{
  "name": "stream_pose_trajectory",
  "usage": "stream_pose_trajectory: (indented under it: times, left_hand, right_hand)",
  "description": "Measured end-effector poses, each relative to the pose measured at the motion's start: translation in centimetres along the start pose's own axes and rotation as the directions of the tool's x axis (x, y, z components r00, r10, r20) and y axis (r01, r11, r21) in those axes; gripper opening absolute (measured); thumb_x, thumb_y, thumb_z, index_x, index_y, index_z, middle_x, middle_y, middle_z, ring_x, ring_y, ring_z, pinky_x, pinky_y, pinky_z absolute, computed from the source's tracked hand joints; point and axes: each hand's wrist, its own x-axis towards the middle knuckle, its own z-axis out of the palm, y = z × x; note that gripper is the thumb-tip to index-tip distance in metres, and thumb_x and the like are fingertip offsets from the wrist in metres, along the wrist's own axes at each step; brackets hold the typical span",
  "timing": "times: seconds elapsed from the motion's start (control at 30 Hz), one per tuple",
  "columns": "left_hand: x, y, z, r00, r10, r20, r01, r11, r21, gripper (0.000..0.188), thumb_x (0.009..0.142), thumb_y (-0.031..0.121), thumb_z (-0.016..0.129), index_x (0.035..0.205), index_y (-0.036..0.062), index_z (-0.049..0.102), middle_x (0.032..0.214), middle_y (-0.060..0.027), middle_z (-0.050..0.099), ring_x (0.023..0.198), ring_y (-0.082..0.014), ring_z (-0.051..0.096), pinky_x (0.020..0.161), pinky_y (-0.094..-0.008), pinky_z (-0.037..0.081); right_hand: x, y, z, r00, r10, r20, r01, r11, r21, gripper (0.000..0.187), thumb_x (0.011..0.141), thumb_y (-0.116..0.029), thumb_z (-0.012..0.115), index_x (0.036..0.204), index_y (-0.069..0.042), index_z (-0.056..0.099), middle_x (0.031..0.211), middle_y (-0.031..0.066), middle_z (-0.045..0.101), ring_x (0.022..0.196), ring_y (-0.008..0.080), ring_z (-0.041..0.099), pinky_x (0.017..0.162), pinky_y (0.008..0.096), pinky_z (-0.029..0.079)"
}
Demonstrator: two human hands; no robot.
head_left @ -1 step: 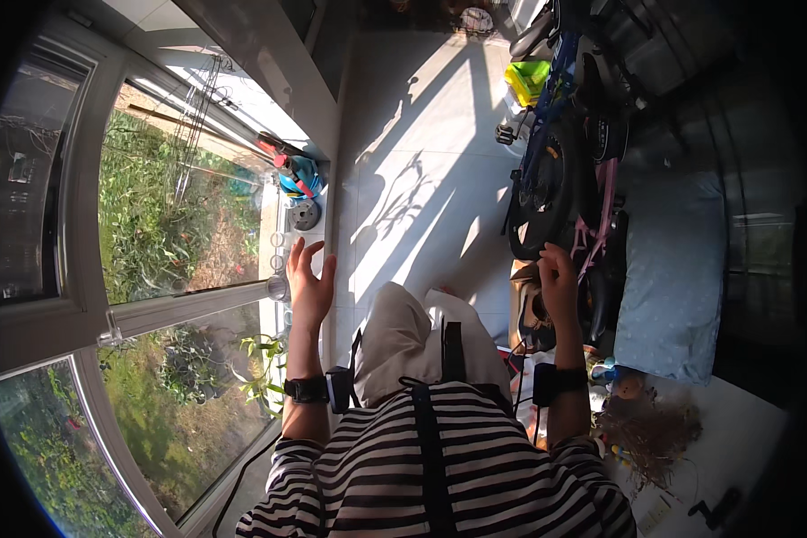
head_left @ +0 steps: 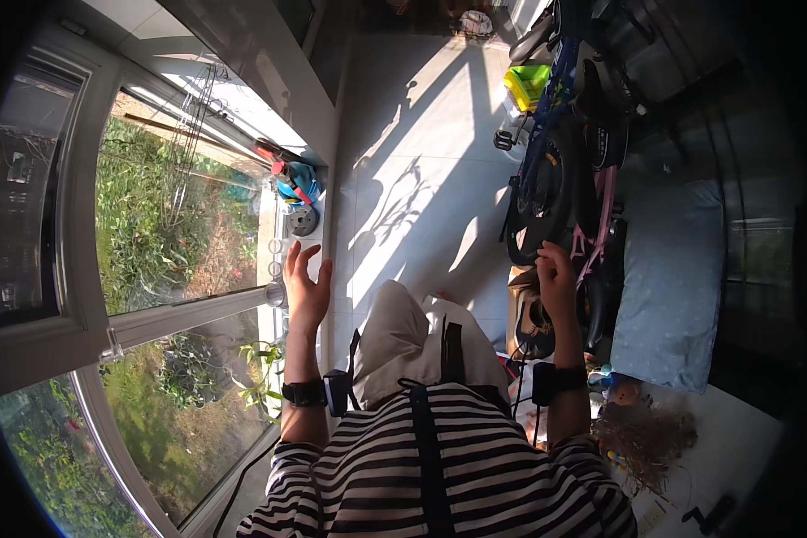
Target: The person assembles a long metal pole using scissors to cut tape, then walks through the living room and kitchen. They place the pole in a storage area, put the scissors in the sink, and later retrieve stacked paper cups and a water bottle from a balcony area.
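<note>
My left hand (head_left: 307,287) is raised with its fingers spread and holds nothing. It hovers just right of the white window frame (head_left: 179,309) and the sill. My right hand (head_left: 556,282) is lifted with loosely bent fingers and nothing in it. It is close to the black tyre (head_left: 547,211) of a blue bicycle (head_left: 551,99) and some pink straps (head_left: 601,215); whether it touches them I cannot tell. Both wrists wear black bands. Below are my striped shirt and beige trousers.
On the sill lie a blue and red tool (head_left: 296,184), a round metal disc (head_left: 302,220) and small glass jars (head_left: 276,247). A pale blue cushion (head_left: 672,278) lies right of the bicycle, with a yellow-green box (head_left: 527,82) beyond. The sunlit tiled floor (head_left: 421,179) stretches ahead.
</note>
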Motion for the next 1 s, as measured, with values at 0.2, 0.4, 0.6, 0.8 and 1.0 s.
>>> stream_pose_trajectory:
  times: [0.2, 0.4, 0.6, 0.8, 1.0]
  left_hand:
    - [13.2, 1.4, 2.1, 0.998, 0.015, -0.065, -0.017, 0.999, -0.04, 0.033, 0.085, 0.02, 0.064, 0.114, 0.0064, 0.058, 0.136, -0.022, 0.041, 0.128, -0.0359, 0.037, 0.104, -0.0424, 0.032]
    - [29.8, 5.1, 4.6, 0.997, 0.059, 0.041, -0.056, 0.996, -0.068, 0.033, 0.085, 0.02, 0.062, 0.115, 0.0054, 0.058, 0.135, -0.0224, 0.042, 0.126, -0.0374, 0.039, 0.103, -0.0414, 0.033]
    - [42.4, 10.1, 6.1, 0.979, 0.2, 0.044, -0.195, 0.975, -0.104, 0.033, 0.085, 0.019, 0.062, 0.115, 0.0052, 0.057, 0.135, -0.0236, 0.043, 0.124, -0.0386, 0.041, 0.103, -0.0429, 0.034]
    - [53.6, 12.9, 10.4, 0.99, 0.118, 0.072, -0.108, 0.986, -0.128, 0.032, 0.087, 0.019, 0.061, 0.115, 0.0054, 0.057, 0.134, -0.0232, 0.044, 0.127, -0.0375, 0.039, 0.104, -0.043, 0.033]
    - [64.1, 18.1, 14.1, 0.997, 0.003, 0.072, 0.004, 0.996, -0.09, 0.031, 0.088, 0.019, 0.06, 0.115, 0.0048, 0.058, 0.13, -0.0195, 0.049, 0.128, -0.0332, 0.04, 0.104, -0.0422, 0.034]
  right_hand:
    - [14.9, 1.4, 3.7, 0.991, -0.127, -0.032, 0.124, 0.988, -0.095, 0.014, 0.086, -0.005, 0.059, 0.1, -0.003, 0.057, 0.107, 0.0121, 0.061, 0.082, 0.021, 0.062, 0.073, 0.0305, 0.05]
    - [26.7, 1.0, 6.1, 0.988, 0.002, -0.155, -0.022, 0.992, -0.125, 0.015, 0.087, -0.006, 0.058, 0.102, -0.003, 0.057, 0.104, 0.0124, 0.062, 0.081, 0.023, 0.063, 0.073, 0.0331, 0.051]
    - [37.9, 2.0, 7.6, 0.985, 0.038, -0.166, -0.055, 0.994, -0.099, 0.015, 0.088, -0.007, 0.057, 0.103, -0.003, 0.057, 0.111, 0.0121, 0.059, 0.084, 0.0225, 0.063, 0.074, 0.0312, 0.051]
    - [49.7, 6.4, 8.5, 0.986, 0.102, -0.135, -0.111, 0.992, -0.062, 0.017, 0.085, -0.004, 0.059, 0.103, -0.002, 0.058, 0.107, 0.0124, 0.06, 0.085, 0.0198, 0.063, 0.075, 0.03, 0.049]
    - [63.5, 10.1, 6.1, 0.98, 0.155, -0.128, -0.163, 0.986, -0.048, 0.019, 0.087, -0.007, 0.059, 0.106, -0.003, 0.057, 0.108, 0.0113, 0.06, 0.089, 0.0187, 0.062, 0.074, 0.0286, 0.05]
